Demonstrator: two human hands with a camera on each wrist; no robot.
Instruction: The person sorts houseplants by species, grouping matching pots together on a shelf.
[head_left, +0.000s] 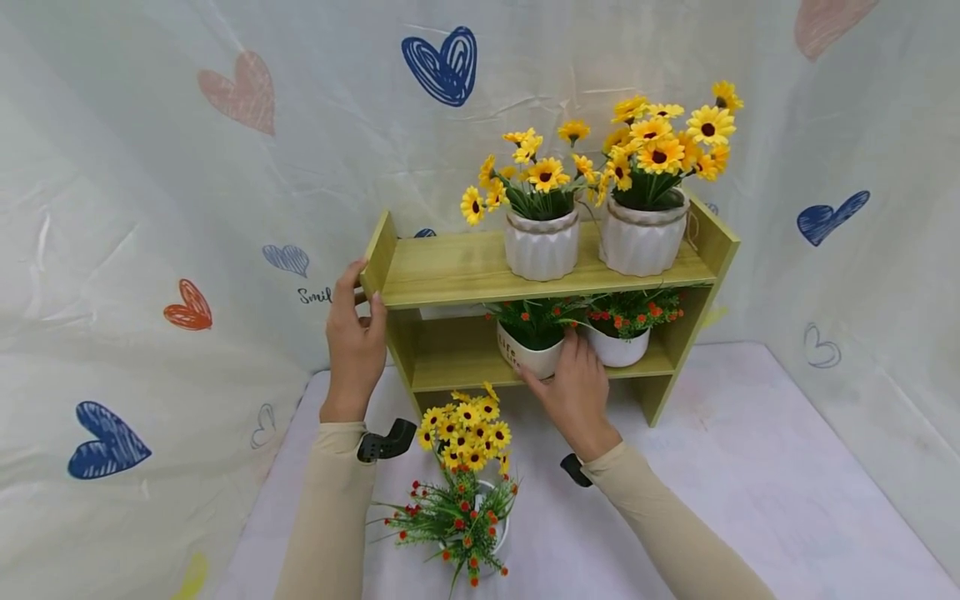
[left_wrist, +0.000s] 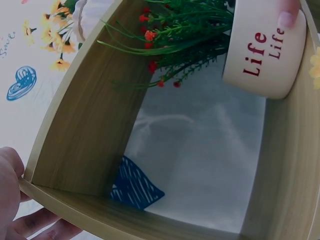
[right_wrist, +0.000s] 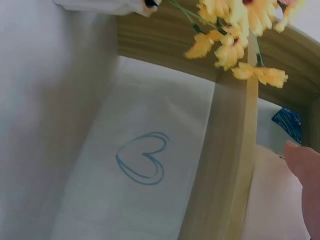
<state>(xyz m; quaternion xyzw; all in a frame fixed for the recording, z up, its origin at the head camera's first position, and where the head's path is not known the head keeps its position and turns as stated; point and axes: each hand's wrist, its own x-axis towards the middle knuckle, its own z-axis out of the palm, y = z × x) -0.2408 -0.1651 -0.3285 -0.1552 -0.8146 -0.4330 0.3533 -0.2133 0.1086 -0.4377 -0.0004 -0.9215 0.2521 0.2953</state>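
My left hand grips the left side panel of a two-tier wooden shelf, thumb at the front edge. In the left wrist view, its fingers lie outside the panel. On the lower tier, my right hand holds a white flower pot lettered "Life", with green leaves and small red flowers. Its thumb lies on the pot's front, and its other fingers are at the right side by the rim. Right of it stands another white pot with red-orange flowers, close to my fingers.
Two ribbed white pots of yellow daisies, one at the middle and one at the right, stand on the top tier. Before the shelf, yellow daisies and a red-flowered plant stand on the white-covered table. A heart-printed curtain hangs behind.
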